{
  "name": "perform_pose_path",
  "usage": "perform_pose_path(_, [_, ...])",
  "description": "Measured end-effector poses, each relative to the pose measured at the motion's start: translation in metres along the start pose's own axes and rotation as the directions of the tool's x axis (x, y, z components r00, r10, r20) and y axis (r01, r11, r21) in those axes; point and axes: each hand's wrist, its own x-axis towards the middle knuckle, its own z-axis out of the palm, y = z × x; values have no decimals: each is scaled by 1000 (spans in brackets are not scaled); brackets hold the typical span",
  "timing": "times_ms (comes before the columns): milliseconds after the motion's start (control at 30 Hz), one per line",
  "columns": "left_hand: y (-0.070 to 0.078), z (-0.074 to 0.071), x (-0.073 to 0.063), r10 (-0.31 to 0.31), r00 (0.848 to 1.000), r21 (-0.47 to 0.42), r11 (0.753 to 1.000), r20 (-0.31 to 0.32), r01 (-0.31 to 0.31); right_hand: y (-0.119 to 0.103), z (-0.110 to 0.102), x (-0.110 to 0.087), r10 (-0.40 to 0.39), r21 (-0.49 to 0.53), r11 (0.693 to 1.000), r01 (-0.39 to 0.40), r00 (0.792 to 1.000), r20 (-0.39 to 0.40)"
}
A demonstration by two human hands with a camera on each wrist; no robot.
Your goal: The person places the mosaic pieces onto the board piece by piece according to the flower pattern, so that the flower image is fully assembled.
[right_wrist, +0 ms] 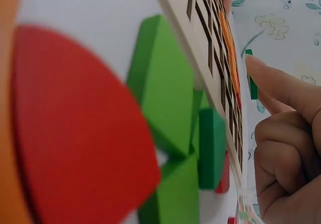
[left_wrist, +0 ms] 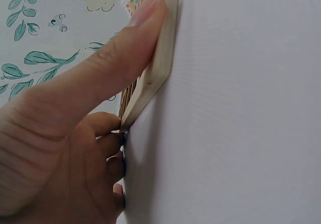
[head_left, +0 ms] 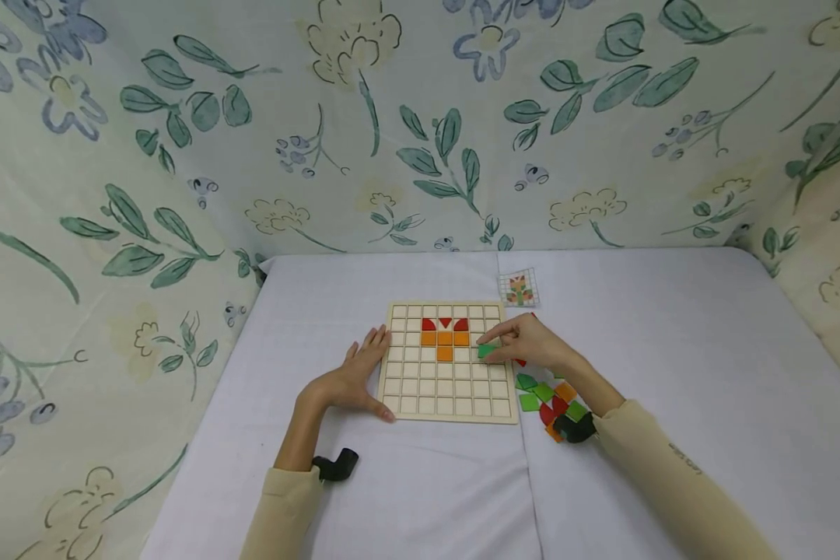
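Observation:
A wooden grid board (head_left: 409, 386) lies on the white cloth. Red and orange pieces fill several of its upper cells, with one orange square (head_left: 445, 354) lower in the middle. My left hand (head_left: 350, 383) is spread along the board's left side; in the left wrist view its thumb (left_wrist: 115, 58) rests on the board's frame. Over the right part of the grid, my right hand (head_left: 535, 342) pinches a dark green piece (head_left: 486, 351) between thumb and forefinger. The right wrist view has this green piece (right_wrist: 252, 76) edge-on, held above the board, the other fingers curled.
Loose green, red and orange pieces (head_left: 544, 392) lie in a pile right of the board, partly under my right wrist. A small pattern card (head_left: 519, 288) with a coloured flower on a grid lies behind the board's right corner. Floral fabric (head_left: 434, 194) hangs behind the table.

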Motion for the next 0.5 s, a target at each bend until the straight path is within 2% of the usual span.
perform_pose_path(233, [-1,1,1,-7,1000,0,1000,8,7,-7,21,13,-19,-11,1000,20,1000,12])
perform_pose_path(500, [-2,2,2,-5,1000,5,1000,2,5,-10,25,16,-34,-50,998,33,999,-14])
